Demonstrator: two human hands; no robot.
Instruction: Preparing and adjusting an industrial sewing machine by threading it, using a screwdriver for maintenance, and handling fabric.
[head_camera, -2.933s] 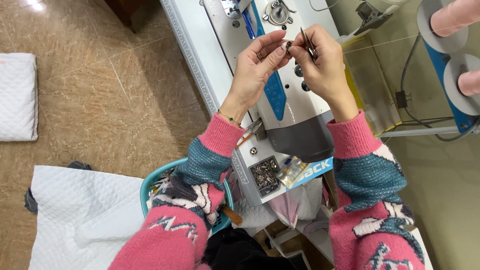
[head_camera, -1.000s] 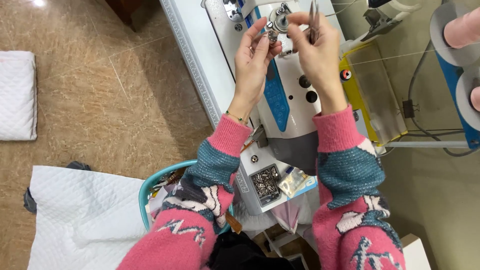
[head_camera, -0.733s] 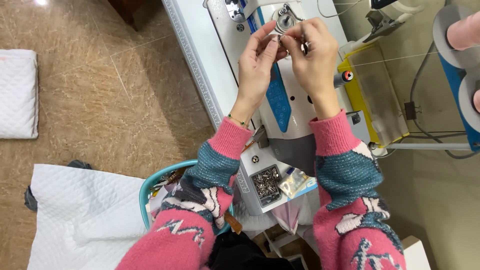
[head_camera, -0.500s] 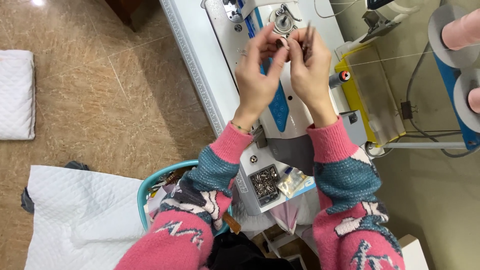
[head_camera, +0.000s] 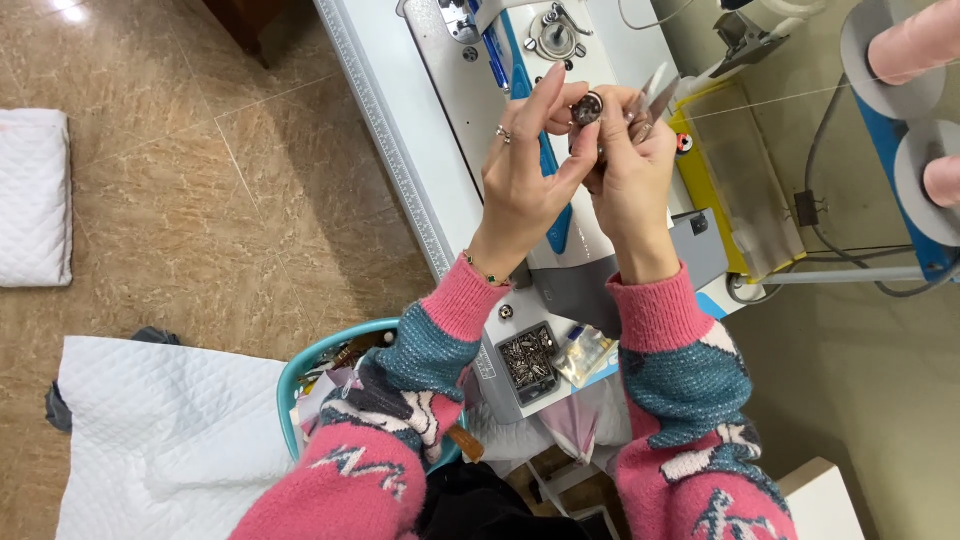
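Both hands are raised over a white and blue sewing machine. My left hand pinches a small round metal bobbin between thumb and fingertips. My right hand touches the bobbin from the right and also grips small silver snips, their blades pointing up and away. A ring shows on one left finger. The bobbin winder on the machine top lies just beyond the hands.
A small tray of metal parts sits on the machine's near end. A teal basket with scraps stands below my left arm. White quilted fabric lies on the tiled floor. Pink thread cones stand at the right.
My hands have drawn back from the winder toward me, bringing the bobbin off the machine. They now hold it together in the air.
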